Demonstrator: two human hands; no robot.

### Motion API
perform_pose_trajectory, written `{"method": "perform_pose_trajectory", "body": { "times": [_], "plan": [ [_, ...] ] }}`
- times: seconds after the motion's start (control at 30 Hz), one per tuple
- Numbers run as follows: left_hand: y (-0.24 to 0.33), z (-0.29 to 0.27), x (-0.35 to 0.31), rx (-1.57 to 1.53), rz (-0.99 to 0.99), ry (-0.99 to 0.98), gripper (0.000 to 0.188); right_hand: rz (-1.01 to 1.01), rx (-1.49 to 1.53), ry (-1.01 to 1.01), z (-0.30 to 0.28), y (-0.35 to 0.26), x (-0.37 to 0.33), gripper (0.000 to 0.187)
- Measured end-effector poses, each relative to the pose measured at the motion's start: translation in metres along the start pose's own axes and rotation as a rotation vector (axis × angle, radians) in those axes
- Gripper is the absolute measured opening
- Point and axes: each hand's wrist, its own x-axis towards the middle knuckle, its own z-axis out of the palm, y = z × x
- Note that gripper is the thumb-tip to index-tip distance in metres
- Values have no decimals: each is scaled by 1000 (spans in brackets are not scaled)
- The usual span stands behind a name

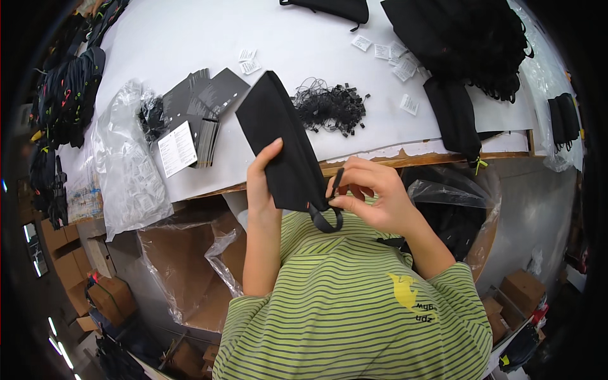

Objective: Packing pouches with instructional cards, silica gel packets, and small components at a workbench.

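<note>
One black pouch [282, 142] over the tabletop's [158, 38] edge

The left hand [261, 180] clasps its side; the right hand [375, 193] pinches one small black strip [339, 179] by its lower end. Two white labels [251, 66] lie near its upper end, one cord heap [335, 109] beside.

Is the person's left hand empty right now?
No, the left hand grips the black pouch, its thumb lying across the front face.

Black pouch [278, 139] blocking the path forward, black cord pile [335, 109] crowding its right, dark cards [221, 90] and plastic bag [126, 161] obstructing the left, bench [389, 131] front lying open between cord pile and long black case [453, 117]
</note>
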Motion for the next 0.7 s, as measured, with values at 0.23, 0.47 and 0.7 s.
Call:
{"method": "perform_pose_trajectory", "body": {
  "times": [0.23,0.47,0.7],
  "plan": [
    [-1,5,-1,70,159,-43,27,0,-91,43,1,-5,4,12],
    [6,-2,1,90,100,-38,37,71,-90,-116,-6,-5,6,15],
    [-17,9,1,222,227,49,35,-255,-755,154,-2,-6,8,45]
  ]
}}
